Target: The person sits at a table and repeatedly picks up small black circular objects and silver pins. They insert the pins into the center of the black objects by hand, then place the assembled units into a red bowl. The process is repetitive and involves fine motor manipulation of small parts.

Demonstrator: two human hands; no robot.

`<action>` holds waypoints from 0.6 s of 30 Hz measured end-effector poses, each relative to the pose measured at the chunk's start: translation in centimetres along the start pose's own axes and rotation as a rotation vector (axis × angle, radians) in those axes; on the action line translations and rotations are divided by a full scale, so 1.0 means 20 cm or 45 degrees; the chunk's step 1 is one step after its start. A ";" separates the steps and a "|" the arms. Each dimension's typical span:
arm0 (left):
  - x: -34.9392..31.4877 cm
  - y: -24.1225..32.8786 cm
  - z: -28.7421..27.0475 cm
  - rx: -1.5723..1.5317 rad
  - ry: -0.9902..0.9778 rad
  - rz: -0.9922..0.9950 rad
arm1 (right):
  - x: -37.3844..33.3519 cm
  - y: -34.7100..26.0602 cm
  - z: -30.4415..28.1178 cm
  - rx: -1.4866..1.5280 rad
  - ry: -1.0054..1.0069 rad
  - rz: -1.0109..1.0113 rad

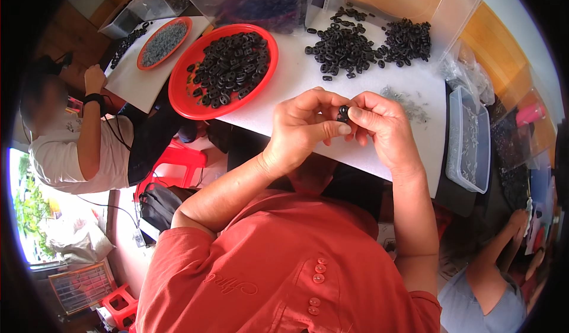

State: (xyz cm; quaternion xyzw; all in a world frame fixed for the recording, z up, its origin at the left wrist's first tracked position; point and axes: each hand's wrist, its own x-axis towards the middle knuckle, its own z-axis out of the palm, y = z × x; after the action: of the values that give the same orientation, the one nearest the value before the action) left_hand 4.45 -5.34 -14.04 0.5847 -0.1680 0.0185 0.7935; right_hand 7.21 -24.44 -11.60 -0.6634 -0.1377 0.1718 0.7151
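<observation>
Pinching a black part (343, 114) with narrowed fingers (323, 98), left hand (298, 126) and right hand (384, 126) meet; red plate (176, 88) at ten o'clock.

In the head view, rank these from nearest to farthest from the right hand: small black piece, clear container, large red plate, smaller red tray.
From the right hand:
1. Small black piece: at the fingertips.
2. Clear container: to its right.
3. Large red plate: to its left, beyond the left hand.
4. Smaller red tray: farther left.
</observation>
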 end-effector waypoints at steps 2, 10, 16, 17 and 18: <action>0.00 0.01 -0.01 0.032 -0.020 0.022 | -0.01 -0.02 0.00 -0.015 -0.012 0.023; 0.00 0.01 -0.03 -0.052 -0.066 -0.078 | -0.01 -0.01 0.01 -0.046 -0.029 -0.002; -0.02 -0.02 -0.04 -0.027 -0.066 -0.085 | -0.02 -0.01 0.02 0.064 -0.111 0.056; -0.02 -0.02 -0.04 -0.024 -0.070 -0.082 | -0.02 -0.01 0.02 0.093 -0.114 0.073; -0.03 -0.02 -0.04 -0.046 -0.056 -0.069 | -0.03 -0.01 0.02 0.122 -0.117 0.091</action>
State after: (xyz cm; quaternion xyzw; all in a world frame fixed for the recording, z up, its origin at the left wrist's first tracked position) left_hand 4.23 -4.67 -14.70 0.5750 -0.1697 -0.0189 0.8002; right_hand 6.53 -24.29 -11.36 -0.6244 -0.1382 0.2338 0.7324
